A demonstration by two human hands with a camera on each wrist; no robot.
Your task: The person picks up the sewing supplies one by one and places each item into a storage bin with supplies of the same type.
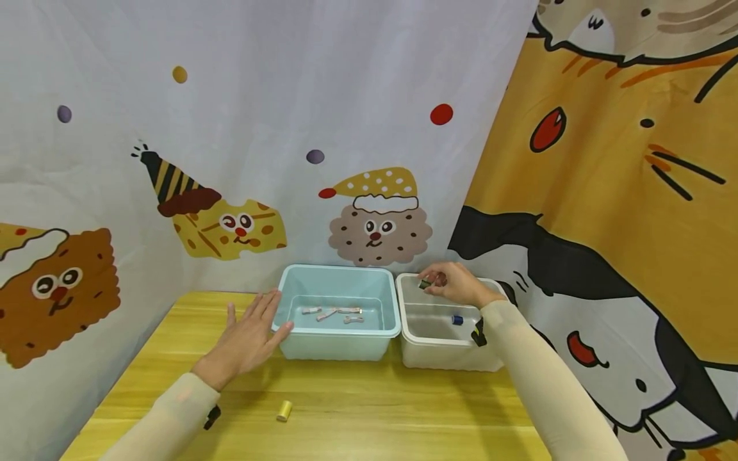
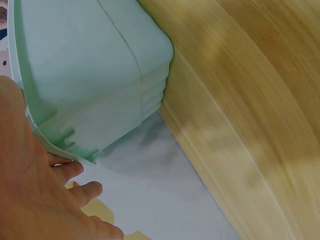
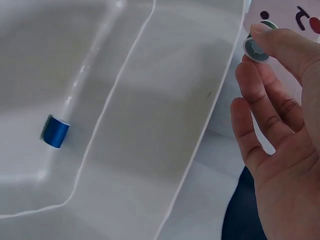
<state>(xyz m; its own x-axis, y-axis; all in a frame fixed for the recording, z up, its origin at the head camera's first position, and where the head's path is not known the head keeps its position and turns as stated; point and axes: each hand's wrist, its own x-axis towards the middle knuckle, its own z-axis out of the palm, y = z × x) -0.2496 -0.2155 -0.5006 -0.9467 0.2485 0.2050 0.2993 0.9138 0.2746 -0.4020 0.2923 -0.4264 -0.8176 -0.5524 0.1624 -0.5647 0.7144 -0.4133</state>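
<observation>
My right hand (image 1: 458,285) pinches a dark green spool of thread (image 3: 258,48) between thumb and fingertips, above the back of the white bin (image 1: 450,358). Inside that bin a blue spool of thread (image 3: 56,132) lies on its side. My left hand (image 1: 245,339) rests against the left rim of the light blue bin (image 1: 337,347), fingers extended. In the left wrist view its fingers (image 2: 86,193) reach past the bin's rim. Several small pale pink folded strips (image 1: 353,319) lie on the blue bin's floor.
A yellow spool of thread (image 1: 284,410) lies on the wooden table (image 1: 357,410), in front of the bins. The two bins stand side by side against a printed cloth backdrop (image 1: 259,96), which also runs along the right.
</observation>
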